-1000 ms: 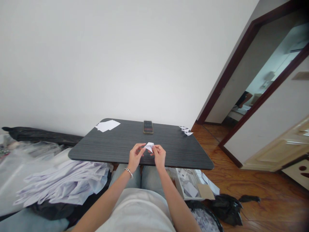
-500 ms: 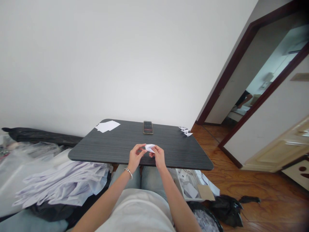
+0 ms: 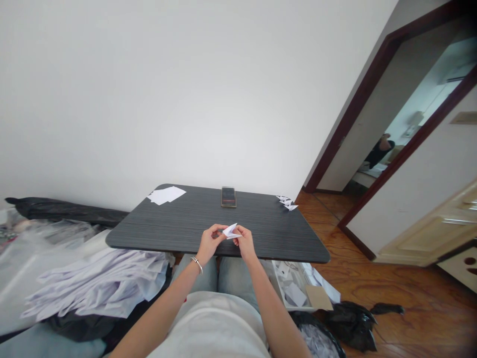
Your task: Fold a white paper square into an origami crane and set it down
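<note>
Left of the table you have a loose heap of white sheets point(image 3: 100, 283), low and away from your work. On the far left corner of the dark wood-grain table point(image 3: 122, 233) lie some white paper squares point(image 3: 166, 195), probably placed there so you can reach them easily.

Your left hand point(image 3: 210, 243), with a thin metal bangle point(image 3: 197, 265) on the wrist, is above the table near its front edge. Its thumb and curved fingers pinch the left side of the folded white paper point(image 3: 231, 230). This paper is between your hands, in the middle of the front edge, and it seems lifted from the surface. Your right hand point(image 3: 246, 243) pinches its lower right part with the thumb and first finger. The two-side pinch seems to keep the folds closed and steady.

At the far edge, in the middle, a phone point(image 3: 228, 197) lies flat, away from your hands. On the far right corner, small folded paper pieces point(image 3: 287, 202) sit close together, apparently set apart from the loose squares.
</note>
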Tool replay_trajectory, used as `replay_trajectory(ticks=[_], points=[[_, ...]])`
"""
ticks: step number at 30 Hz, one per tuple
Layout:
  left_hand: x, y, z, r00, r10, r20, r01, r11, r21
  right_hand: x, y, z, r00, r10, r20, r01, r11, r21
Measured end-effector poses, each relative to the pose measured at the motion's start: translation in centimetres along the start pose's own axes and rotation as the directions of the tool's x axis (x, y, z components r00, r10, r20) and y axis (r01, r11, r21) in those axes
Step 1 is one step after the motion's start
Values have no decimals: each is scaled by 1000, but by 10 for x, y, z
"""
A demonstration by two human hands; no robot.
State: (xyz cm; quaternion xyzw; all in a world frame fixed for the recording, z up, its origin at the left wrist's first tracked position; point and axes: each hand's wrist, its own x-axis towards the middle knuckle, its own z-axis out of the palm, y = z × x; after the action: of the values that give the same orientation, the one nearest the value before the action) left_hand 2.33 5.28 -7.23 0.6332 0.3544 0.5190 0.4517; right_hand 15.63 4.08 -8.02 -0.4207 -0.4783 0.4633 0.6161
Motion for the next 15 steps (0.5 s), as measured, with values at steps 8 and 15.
replay_trajectory(ticks=[8,15], points=[[-1,-6,2,997,-43,69,44,999,-17,1,5,0,1000,-2,12,2,999,47],[1,-5,2,999,5,54,-4,1000,-29,-1,3,-1,999,-12,51,8,997,73]])
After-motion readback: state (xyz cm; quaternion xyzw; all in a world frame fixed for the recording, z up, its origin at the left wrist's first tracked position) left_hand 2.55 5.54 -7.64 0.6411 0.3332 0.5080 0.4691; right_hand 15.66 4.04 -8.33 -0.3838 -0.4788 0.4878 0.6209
